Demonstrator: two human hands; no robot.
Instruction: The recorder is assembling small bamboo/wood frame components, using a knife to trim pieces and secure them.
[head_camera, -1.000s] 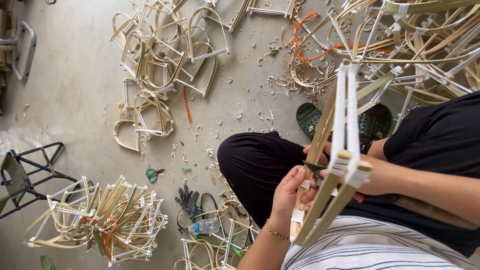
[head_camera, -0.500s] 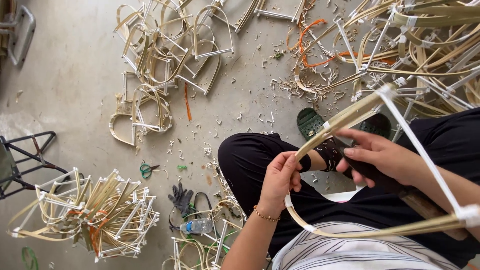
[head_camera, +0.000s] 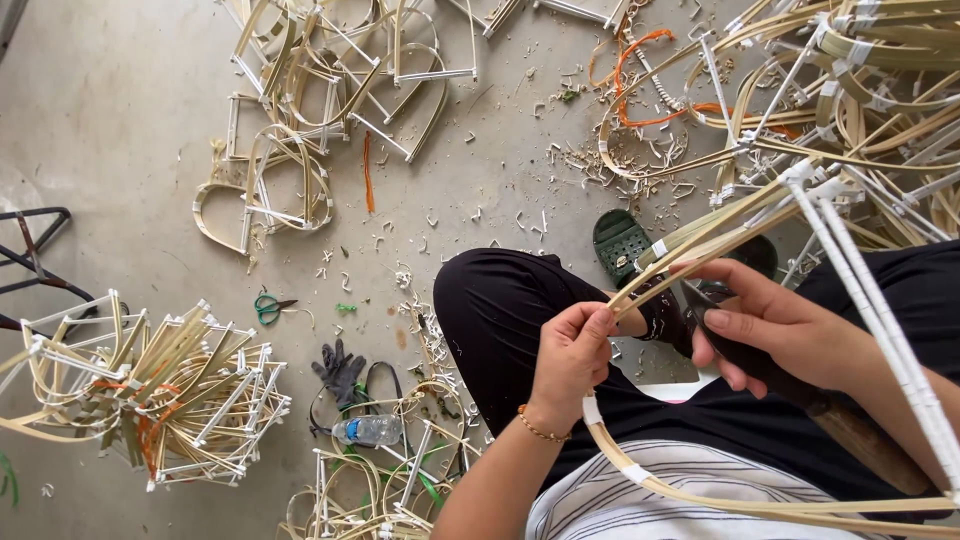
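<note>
Since half a second ago, both hands have come closer together and the bamboo frame (head_camera: 760, 215) has turned a little, so its long strip now runs from my left hand up to the right, toward the taped corner. It looks to me that I am now working on the end of this strip.

My left hand (head_camera: 570, 350) is pinching the thin end of the strip between thumb and fingers; the grip is closed on the frame. My right hand (head_camera: 775, 335) is wrapped around a dark knife (head_camera: 745, 345), with its wooden handle going back along my forearm; this grip is clenched on the knife. The blade touches or nearly touches the strip, I cannot tell which. A curved part of the same frame bends under my wrists and across my striped shirt, and a white taped rod passes over my right arm.

I am sitting on the concrete floor (head_camera: 110, 140), with my knee in black trousers in front of me and a green sandal (head_camera: 620, 245) just beyond it. Many small shavings lie around. On the floor to my left are a plastic bottle (head_camera: 368, 430), a dark glove (head_camera: 338, 370) and green scissors (head_camera: 268, 306). Piles of finished frames (head_camera: 150, 395) stand well apart.
</note>
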